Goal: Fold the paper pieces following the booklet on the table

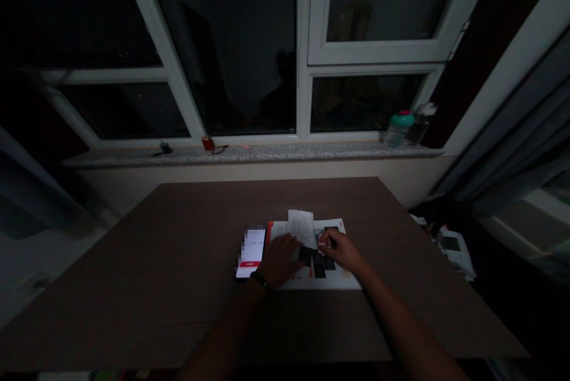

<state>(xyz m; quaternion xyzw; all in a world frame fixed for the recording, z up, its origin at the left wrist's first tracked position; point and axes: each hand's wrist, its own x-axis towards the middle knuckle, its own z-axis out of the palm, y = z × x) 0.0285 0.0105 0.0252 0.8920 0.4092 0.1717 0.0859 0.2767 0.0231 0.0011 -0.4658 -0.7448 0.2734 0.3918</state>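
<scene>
On the brown table lies an open printed sheet or booklet [351,277] with dark pictures. A smaller white printed paper [301,224] rests over its upper part. My left hand [280,259] lies with its fingers spread on the left side of the sheet, a dark band round the wrist. Over the right side, my right hand [337,247] has its fingers pinched on a small pinkish thing [321,243], too small to identify. A phone [252,252] with a lit screen lies just left of my left hand.
The table [187,238] reaches toward a stone window sill [276,152]. On the sill stand a green-lidded bottle [399,129], a clear bottle [422,123], a small red jar [207,143] and a small dark item [165,147]. Papers [456,250] lie beyond the table's right edge.
</scene>
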